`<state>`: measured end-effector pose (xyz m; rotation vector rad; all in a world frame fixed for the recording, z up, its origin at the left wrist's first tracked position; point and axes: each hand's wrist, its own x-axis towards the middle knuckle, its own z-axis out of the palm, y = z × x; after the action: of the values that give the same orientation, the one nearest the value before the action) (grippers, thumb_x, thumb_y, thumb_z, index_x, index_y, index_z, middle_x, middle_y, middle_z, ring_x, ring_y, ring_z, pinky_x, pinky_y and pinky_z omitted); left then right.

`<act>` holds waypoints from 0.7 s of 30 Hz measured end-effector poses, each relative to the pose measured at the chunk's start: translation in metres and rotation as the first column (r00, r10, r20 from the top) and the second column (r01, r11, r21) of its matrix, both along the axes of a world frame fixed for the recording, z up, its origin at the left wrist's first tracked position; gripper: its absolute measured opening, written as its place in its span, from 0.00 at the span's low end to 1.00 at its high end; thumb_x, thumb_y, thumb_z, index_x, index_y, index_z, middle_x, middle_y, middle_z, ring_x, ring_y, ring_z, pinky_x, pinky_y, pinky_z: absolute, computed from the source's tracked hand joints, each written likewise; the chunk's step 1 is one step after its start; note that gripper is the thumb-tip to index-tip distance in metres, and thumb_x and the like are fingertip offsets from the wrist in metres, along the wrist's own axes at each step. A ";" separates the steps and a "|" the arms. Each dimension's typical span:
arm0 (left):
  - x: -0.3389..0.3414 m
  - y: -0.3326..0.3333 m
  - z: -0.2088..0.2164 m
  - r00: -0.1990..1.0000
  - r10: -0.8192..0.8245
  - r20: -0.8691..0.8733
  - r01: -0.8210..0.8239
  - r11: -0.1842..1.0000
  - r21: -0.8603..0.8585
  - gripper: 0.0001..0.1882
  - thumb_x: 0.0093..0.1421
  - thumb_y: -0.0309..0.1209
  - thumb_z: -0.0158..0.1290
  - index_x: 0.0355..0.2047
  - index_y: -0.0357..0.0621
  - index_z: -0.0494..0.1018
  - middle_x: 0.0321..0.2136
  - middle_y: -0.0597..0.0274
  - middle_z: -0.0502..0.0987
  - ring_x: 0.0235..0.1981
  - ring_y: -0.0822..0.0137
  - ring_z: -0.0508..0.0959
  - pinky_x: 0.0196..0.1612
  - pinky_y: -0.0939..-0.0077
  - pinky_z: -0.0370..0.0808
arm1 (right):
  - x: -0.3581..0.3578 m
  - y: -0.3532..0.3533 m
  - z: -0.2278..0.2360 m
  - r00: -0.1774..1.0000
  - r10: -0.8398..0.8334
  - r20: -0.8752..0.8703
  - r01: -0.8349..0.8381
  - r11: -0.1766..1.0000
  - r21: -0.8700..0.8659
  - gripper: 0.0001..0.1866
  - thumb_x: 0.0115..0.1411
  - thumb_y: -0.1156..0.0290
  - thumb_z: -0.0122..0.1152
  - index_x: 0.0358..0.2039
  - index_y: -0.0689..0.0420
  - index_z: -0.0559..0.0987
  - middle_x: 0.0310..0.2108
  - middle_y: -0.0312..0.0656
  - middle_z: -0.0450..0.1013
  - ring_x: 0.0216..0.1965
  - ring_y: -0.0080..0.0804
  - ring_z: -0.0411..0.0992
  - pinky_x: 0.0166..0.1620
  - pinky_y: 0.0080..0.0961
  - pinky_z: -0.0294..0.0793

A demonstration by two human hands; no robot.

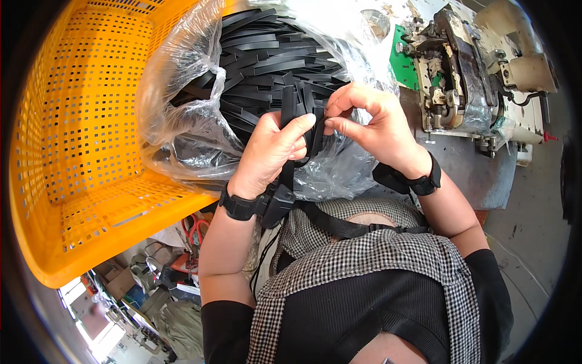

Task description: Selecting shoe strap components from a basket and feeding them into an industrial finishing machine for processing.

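The left hand [270, 151] is wrapped around a bunch of black straps [290, 106], fingers curled shut on them and the thumb lying across the front. The right hand [367, 118] meets it from the right, thumb and forefinger pressed together, pinching the top edge of 1 strap just beside the left thumb. The bunch stands upright between the 2 hands, in front of the person's chest. Just beyond, on the far side, a clear plastic bag [182, 103] full of more black strips sits in an orange perforated basket [79, 139] at the left. At the far right stands a grey industrial sewing machine [461, 67]. Both wrists carry black bands.
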<state>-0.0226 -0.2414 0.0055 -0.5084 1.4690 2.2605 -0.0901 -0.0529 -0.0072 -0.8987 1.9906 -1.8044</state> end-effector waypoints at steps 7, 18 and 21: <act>0.002 -0.004 -0.003 1.000 -0.021 0.011 0.021 0.999 0.037 0.05 0.63 0.30 0.52 0.33 0.43 0.70 0.18 0.78 0.62 0.14 0.86 0.57 0.17 0.87 0.56 | 0.004 -0.007 0.004 0.979 -0.060 -0.194 0.071 0.996 0.048 0.07 0.51 0.86 0.61 0.29 0.64 0.74 0.32 0.40 0.72 0.30 0.25 0.74 0.34 0.20 0.76; 0.002 -0.002 -0.002 0.999 -0.019 -0.041 0.019 1.000 0.000 0.11 0.65 0.37 0.50 0.31 0.41 0.70 0.14 0.80 0.57 0.12 0.86 0.55 0.16 0.87 0.53 | 0.007 -0.006 0.005 0.994 -0.112 -0.016 0.113 0.992 0.050 0.12 0.49 0.84 0.61 0.36 0.63 0.75 0.27 0.40 0.71 0.28 0.26 0.73 0.32 0.23 0.74; 0.001 -0.001 -0.002 0.998 -0.009 -0.066 0.007 1.000 -0.026 0.11 0.64 0.36 0.52 0.33 0.41 0.71 0.15 0.80 0.58 0.12 0.87 0.55 0.16 0.88 0.53 | 0.005 -0.004 0.007 0.989 -0.111 -0.095 0.118 0.991 0.069 0.11 0.52 0.86 0.60 0.37 0.63 0.77 0.29 0.38 0.73 0.30 0.24 0.75 0.36 0.18 0.72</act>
<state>-0.0214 -0.2421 0.0030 -0.4391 1.5312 2.2751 -0.0846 -0.0565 0.0002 -0.8747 2.1930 -1.7645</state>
